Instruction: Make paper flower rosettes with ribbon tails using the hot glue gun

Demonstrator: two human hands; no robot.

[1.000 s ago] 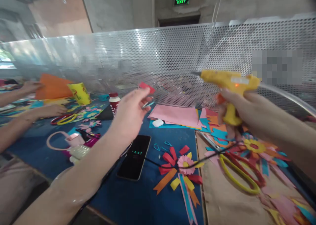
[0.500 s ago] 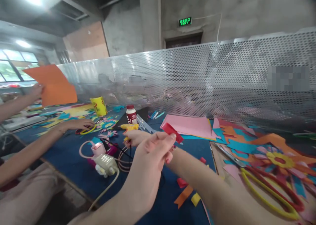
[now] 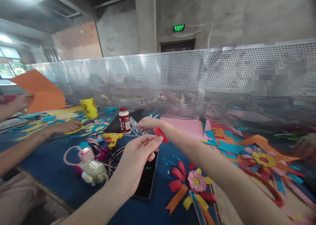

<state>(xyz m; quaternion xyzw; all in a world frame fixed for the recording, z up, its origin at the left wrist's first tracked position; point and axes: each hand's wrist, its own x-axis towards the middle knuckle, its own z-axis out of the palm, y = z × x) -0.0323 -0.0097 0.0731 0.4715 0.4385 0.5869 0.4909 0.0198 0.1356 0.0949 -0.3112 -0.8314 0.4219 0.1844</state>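
My left hand [image 3: 138,156] pinches a small folded strip of red paper [image 3: 159,132] between thumb and fingertips, above a dark phone [image 3: 146,185]. Beyond it, my right hand [image 3: 149,123] stretches over the table with fingers apart, close to some clear glue sticks [image 3: 133,125]; nothing shows in its grasp. A yellow glue gun [image 3: 113,139] lies left of both hands. Under my right forearm sits a pink paper flower [image 3: 197,181] with a yellow centre, ringed by red, yellow and orange paper strips.
A coffee bottle [image 3: 124,120] and a yellow cup [image 3: 89,108] stand behind. Cables run from a power adapter [image 3: 92,171]. At left, another person's hand holds an orange sheet [image 3: 45,92]. Partly hidden scissors [image 3: 268,187] lie right, by another paper flower [image 3: 264,159]. A perforated metal screen [image 3: 182,77] borders the table.
My right hand has let go of the glue gun and moved right, toward the glue sticks. The red strip stays pinched in my left hand. The view has shifted, uncovering the phone and pink flower.
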